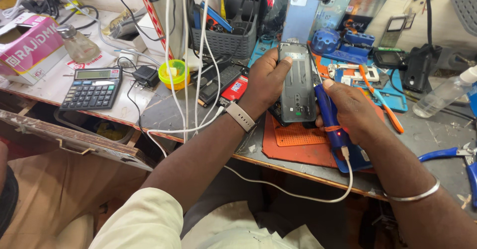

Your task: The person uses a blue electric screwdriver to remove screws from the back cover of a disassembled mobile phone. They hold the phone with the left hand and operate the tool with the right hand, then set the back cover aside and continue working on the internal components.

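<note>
cable: white lead (298,195) hangs off the bench edge nearest the body and plugs into the tail of the blue tool. I'd keep it slack so it doesn't tug the tip off line.

right hand: right hand (350,111) is wrapped shut around the blue electric screwdriver (329,117), thumb up near the top, wrist bent in toward the phone, bangle down the forearm. Looks like screw work on the back, so hold the tool square to the surface and press lightly, otherwise tiny heads strip.

left hand: left hand (266,80) grips the opened phone (297,82) from its left edge, fingers curled over the top corner, palm behind it, watch strap on the wrist. Phone is held up off the bench, tilted toward the camera, just above the orange mat (293,147). Resting its lower edge on the mat would steady it, I reckon.

bench further out: orange-handled tweezers (382,102) on the blue work mat (397,100), calculator (92,87) well off to the left, small yellow cup (174,72), grey basket (226,40) of tools at the back.
</note>
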